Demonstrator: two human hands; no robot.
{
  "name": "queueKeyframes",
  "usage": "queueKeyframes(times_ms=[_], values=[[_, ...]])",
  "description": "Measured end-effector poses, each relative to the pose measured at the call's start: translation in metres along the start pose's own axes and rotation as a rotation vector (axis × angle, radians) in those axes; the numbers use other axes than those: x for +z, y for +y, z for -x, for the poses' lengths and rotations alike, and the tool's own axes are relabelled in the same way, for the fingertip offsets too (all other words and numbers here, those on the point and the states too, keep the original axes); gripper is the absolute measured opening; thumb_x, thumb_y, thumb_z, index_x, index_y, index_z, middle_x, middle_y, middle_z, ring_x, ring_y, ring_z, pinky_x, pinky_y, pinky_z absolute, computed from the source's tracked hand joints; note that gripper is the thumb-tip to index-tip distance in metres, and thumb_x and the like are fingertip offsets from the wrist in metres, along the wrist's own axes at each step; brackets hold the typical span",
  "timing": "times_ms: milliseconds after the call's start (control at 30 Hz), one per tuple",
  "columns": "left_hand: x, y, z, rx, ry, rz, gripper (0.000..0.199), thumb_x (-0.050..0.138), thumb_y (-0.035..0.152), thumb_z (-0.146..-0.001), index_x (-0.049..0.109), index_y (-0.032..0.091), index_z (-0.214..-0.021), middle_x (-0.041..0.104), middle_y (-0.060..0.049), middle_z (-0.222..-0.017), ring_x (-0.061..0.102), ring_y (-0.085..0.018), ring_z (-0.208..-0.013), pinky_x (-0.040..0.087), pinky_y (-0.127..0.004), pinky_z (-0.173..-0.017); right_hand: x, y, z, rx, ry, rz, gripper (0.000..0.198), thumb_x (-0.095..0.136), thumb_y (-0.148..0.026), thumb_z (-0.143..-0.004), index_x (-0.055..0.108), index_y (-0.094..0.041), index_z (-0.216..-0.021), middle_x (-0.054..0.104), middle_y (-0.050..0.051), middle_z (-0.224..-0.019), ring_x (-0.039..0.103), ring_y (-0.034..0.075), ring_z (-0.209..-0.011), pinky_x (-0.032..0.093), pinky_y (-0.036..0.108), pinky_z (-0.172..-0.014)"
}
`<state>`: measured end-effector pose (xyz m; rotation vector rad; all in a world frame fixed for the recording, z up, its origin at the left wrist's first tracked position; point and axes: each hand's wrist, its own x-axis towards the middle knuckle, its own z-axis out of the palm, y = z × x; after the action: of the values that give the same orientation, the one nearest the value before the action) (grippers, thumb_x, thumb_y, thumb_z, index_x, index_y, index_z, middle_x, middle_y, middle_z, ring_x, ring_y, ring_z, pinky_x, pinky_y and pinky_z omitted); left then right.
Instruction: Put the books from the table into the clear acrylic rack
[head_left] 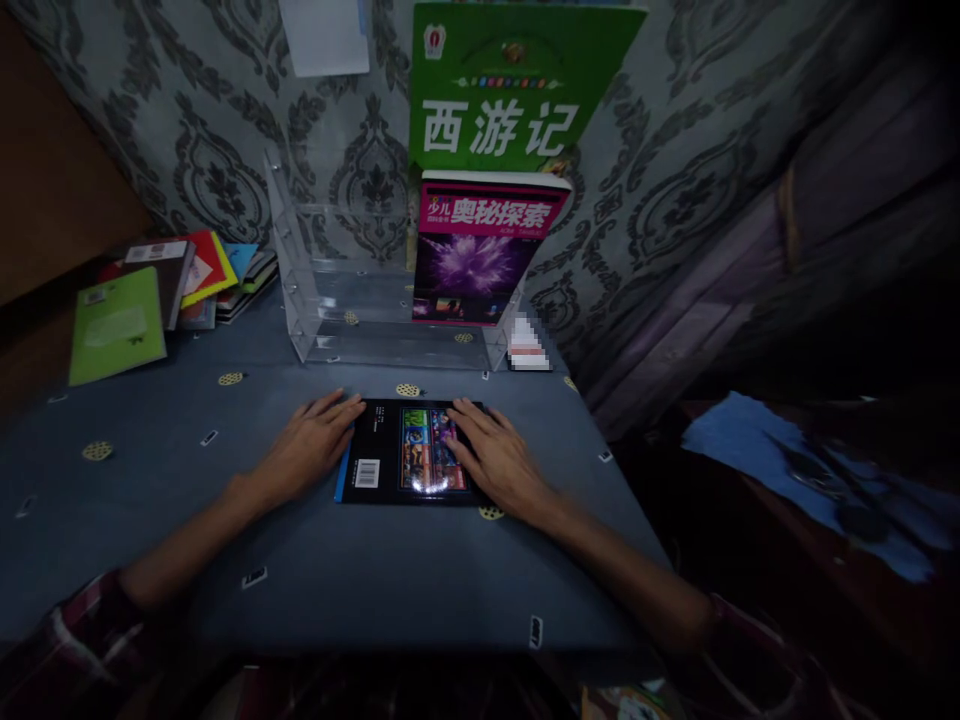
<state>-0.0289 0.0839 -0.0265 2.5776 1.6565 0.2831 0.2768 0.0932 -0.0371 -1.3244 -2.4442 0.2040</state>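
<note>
A dark book (382,485) lies flat on the table before me, its back cover up, with a barcode at the lower left and a panel of colourful pictures. My left hand (319,430) rests at the book's left edge, fingertips on its upper left corner. On the right side, my right hand (499,450) lies over the cover with its fingers stretched out. Neither hand is wrapped round the book. Behind it, a clear acrylic rack (300,300) holds a magenta and purple book (484,255) and, farther back, a tall green book (510,100).
Several books and notebooks, a green one (120,330) in front, are piled at the back left. A small blurred white item (529,345) sits right of the rack. Beyond the table's right edge, a blue cloth (750,450) lies on a dark surface.
</note>
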Motion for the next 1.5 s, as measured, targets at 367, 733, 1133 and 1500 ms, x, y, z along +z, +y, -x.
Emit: queueKeyframes(times_ms=[367,733,1133,1500], values=[[-0.008,0.004,-0.006,0.087,-0.013,-0.192,0.043,0.038,0.021,-0.101,0.058,0.016,-0.139,0.058,-0.013,-0.147,0.046,-0.031,-0.143,0.045,-0.052,-0.109,-0.002,0.009,0.008,0.085,0.044,0.024,0.046,0.040,-0.037,-0.104,0.058,-0.015,-0.140,0.055,0.016,-0.150,0.047,0.029,-0.143,0.036,0.054,-0.117],[0.003,0.082,-0.001,0.409,-0.009,-0.228,0.061,0.043,0.058,-0.101,0.049,0.015,-0.144,0.056,-0.017,-0.147,0.050,-0.034,-0.139,0.046,-0.052,-0.108,0.000,0.013,0.009,0.089,0.065,-0.020,0.047,0.044,-0.037,-0.101,0.059,-0.015,-0.140,0.053,0.017,-0.151,0.048,0.030,-0.142,0.035,0.055,-0.118],[-0.002,0.085,0.003,0.651,0.021,-0.403,0.038,0.040,0.011,-0.100,0.054,0.007,-0.135,0.066,-0.025,-0.129,0.067,-0.033,-0.118,0.059,-0.045,-0.093,-0.005,0.023,0.004,0.100,0.087,-0.201,0.049,0.046,-0.051,-0.100,0.068,-0.019,-0.130,0.061,0.015,-0.144,0.051,0.032,-0.138,0.038,0.057,-0.114],[-0.063,0.061,-0.004,0.164,0.161,0.344,0.026,0.035,0.032,-0.103,0.057,0.021,-0.093,0.053,0.006,-0.059,0.047,-0.009,-0.048,0.036,-0.020,-0.052,-0.017,0.025,-0.004,0.232,0.222,-0.917,0.061,0.050,-0.075,-0.088,0.075,-0.022,-0.106,0.076,0.006,-0.104,0.069,0.025,-0.097,0.055,0.043,-0.093]])
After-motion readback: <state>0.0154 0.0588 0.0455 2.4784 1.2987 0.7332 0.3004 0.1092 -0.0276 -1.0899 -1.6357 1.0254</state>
